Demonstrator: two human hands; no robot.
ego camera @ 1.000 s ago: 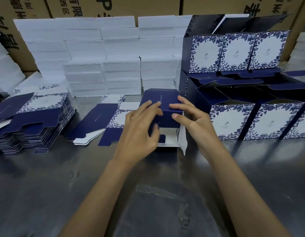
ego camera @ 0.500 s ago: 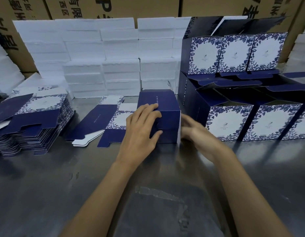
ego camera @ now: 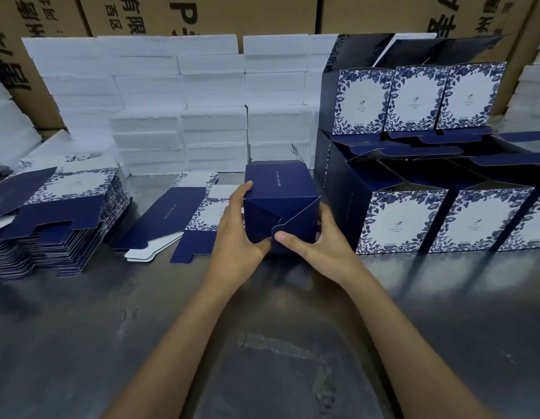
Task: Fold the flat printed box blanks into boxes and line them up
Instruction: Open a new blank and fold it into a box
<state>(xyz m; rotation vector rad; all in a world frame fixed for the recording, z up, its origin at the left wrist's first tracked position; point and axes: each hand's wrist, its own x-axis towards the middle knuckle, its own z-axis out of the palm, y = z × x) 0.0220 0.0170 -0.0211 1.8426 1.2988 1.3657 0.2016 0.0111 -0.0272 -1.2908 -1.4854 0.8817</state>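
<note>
Nearest to me is the bare metal table [ego camera: 117, 343], with both forearms reaching in from 6 o'clock. At centre I hold the navy box [ego camera: 279, 201], already erected, its interlocked bottom flaps turned toward me. My left hand [ego camera: 237, 234] wraps the box's 9 o'clock edge, fingers curled around the side and thumb under the lower corner. My right hand [ego camera: 318, 241] cups the 3 o'clock side, fingers behind the wall, thumb pressed on the rounded locking tab at the flap seam. Both hands are closed on the box.

Step in hand, as I judge it: seating the bottom lock. The next move calls for firm thumb pressure until the tab holds, then turning the box upright and placing it against the end of the finished row [ego camera: 444, 219] at 3 o'clock, printed face forward.

At 9 o'clock, just beside the box, lies one loose flat blank [ego camera: 172, 219]; further out at 9 o'clock sits the stack of blanks [ego camera: 57, 225]. Behind, at 12 o'clock, stand white foam blocks [ego camera: 178, 110], and at 1 o'clock a second tier of folded boxes [ego camera: 414, 98].

Writing: a thin white line of text runs along the box's top panel, too small to read. The brown cartons [ego camera: 202, 13] at the far wall carry large black Chinese characters, including "有限", and a letter "P".
</note>
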